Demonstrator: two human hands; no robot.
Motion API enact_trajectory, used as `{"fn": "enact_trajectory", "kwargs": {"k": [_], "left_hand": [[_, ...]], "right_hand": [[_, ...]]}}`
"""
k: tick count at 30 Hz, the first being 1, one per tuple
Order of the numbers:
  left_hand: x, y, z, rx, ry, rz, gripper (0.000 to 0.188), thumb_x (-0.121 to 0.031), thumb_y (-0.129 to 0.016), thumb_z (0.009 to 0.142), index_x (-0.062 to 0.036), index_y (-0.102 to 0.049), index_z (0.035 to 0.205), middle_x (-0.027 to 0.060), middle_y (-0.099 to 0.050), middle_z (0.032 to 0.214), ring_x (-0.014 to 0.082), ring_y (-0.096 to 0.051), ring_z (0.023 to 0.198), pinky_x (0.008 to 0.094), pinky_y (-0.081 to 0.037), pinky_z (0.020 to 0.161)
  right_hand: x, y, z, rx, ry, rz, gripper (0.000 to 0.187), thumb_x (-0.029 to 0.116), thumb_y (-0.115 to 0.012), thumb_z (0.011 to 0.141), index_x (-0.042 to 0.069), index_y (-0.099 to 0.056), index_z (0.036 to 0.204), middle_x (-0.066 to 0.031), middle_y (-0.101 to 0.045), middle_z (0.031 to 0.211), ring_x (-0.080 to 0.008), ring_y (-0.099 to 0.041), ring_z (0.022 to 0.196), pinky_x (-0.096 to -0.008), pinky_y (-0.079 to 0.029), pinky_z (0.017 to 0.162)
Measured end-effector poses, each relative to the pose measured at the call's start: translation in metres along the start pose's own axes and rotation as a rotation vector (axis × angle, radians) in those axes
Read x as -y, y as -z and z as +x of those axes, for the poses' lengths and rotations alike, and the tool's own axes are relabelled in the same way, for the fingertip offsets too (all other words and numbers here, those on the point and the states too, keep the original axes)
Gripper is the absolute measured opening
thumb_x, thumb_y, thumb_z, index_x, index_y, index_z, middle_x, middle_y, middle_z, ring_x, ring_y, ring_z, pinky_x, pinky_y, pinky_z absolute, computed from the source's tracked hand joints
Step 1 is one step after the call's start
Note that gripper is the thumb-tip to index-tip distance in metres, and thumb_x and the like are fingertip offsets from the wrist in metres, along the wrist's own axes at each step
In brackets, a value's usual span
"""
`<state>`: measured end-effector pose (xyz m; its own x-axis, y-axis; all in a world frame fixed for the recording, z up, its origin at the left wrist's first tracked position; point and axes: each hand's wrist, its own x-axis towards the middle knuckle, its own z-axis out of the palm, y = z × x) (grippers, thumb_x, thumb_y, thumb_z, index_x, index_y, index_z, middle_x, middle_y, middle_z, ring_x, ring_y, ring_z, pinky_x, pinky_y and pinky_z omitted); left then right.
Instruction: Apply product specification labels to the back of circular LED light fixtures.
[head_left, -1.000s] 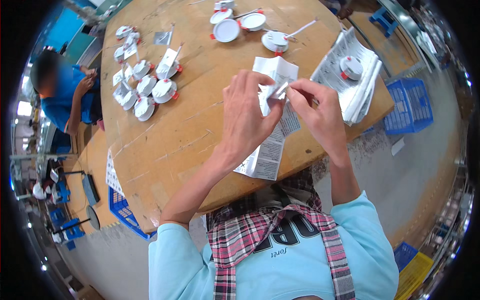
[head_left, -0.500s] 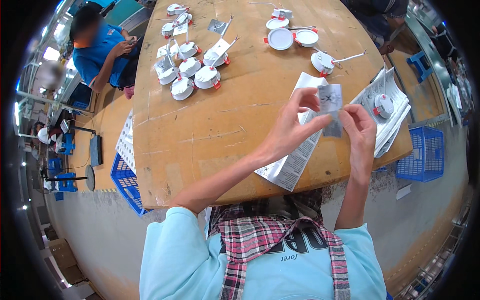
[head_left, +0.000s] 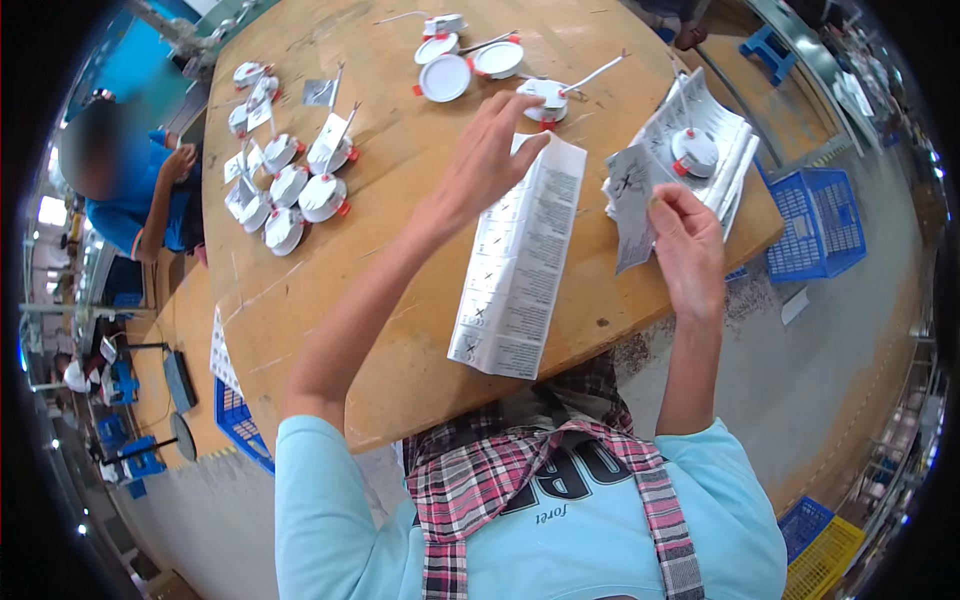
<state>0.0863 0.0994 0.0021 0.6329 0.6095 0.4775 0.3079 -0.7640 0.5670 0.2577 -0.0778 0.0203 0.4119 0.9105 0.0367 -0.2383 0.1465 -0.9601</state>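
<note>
My right hand [head_left: 690,240] pinches a thin silver-grey printed label [head_left: 632,215] by its edge, over the table's right side. My left hand [head_left: 485,160] reaches forward with thumb and fingers apart. Its fingertips overlap the left edge of a round white downlight [head_left: 545,98] with red clips and a cable; whether they touch it I cannot tell. Below that hand lies a long white printed sheet [head_left: 515,270] with a crease along it. Another downlight [head_left: 692,150] rests on a stack of printed sheets [head_left: 735,165] beyond my right hand.
Several downlights [head_left: 290,185] stand grouped on the left of the wooden table [head_left: 400,330], some with labels. More downlights [head_left: 445,78] lie at the far middle. A person in blue [head_left: 130,200] sits at the left. Blue crates [head_left: 815,225] flank the table.
My left hand has let go of the label and moved forward to the downlight. The label stays in my right hand, now beside the stack. The whole view has turned.
</note>
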Motion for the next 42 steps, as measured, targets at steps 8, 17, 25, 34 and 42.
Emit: {"fn": "enact_trajectory", "kwargs": {"k": [8,17,25,34,42], "left_hand": [[0.071,-0.059,0.077,0.221,-0.040,0.224,0.044,-0.025,-0.071,0.070,-0.0013,-0.061,0.107,0.0204,-0.057,0.109,0.0341,-0.054,0.107,0.0403,-0.043,0.093],[0.019,0.067,-0.030,-0.215,0.143,0.437,0.040,-0.031,-0.075,0.071,-0.0053,-0.062,0.099,0.0149,-0.054,0.100,0.0316,-0.052,0.095,0.0424,-0.042,0.083],[-0.017,0.082,-0.204,-0.124,0.732,0.718,0.053,-0.045,-0.073,0.072,-0.0039,-0.058,0.102,0.0124,-0.049,0.097,0.0289,-0.045,0.095,0.0405,-0.036,0.083],[-0.024,0.075,-0.244,-0.267,0.717,0.502,0.065,-0.039,-0.074,0.071,-0.0010,-0.050,0.117,0.0123,-0.047,0.109,0.0288,-0.042,0.104,0.0416,-0.034,0.088],[-0.022,0.062,-0.254,-0.296,0.644,0.004,0.054,-0.024,-0.072,0.073,-0.0011,-0.050,0.116,0.0145,-0.045,0.112,0.0312,-0.041,0.107,0.0438,-0.033,0.087]], "right_hand": [[0.001,0.011,-0.031,0.135,-0.144,0.257,0.014,0.005,-0.061,0.088,-0.002,-0.056,0.099,-0.0026,-0.059,0.089,-0.0061,-0.055,0.080,-0.0198,-0.042,0.074],[-0.008,0.005,-0.029,0.182,-0.183,0.209,0.013,0.005,-0.062,0.087,0.002,-0.054,0.097,-0.0013,-0.060,0.092,-0.0053,-0.053,0.085,-0.0195,-0.040,0.079],[-0.024,-0.067,-0.020,0.465,-0.265,0.003,0.009,0.006,-0.063,0.086,0.004,-0.057,0.092,0.0034,-0.056,0.087,-0.0020,-0.051,0.080,-0.0171,-0.037,0.071],[-0.033,-0.140,-0.010,0.827,-0.185,-0.154,0.014,0.012,-0.066,0.085,0.004,-0.059,0.092,0.0030,-0.059,0.085,-0.0034,-0.054,0.078,-0.0182,-0.042,0.068],[-0.100,-0.231,-0.008,1.250,-0.532,-0.051,0.017,0.018,-0.065,0.087,0.004,-0.059,0.095,0.0014,-0.061,0.085,-0.0025,-0.055,0.074,-0.0174,-0.044,0.065]]}}
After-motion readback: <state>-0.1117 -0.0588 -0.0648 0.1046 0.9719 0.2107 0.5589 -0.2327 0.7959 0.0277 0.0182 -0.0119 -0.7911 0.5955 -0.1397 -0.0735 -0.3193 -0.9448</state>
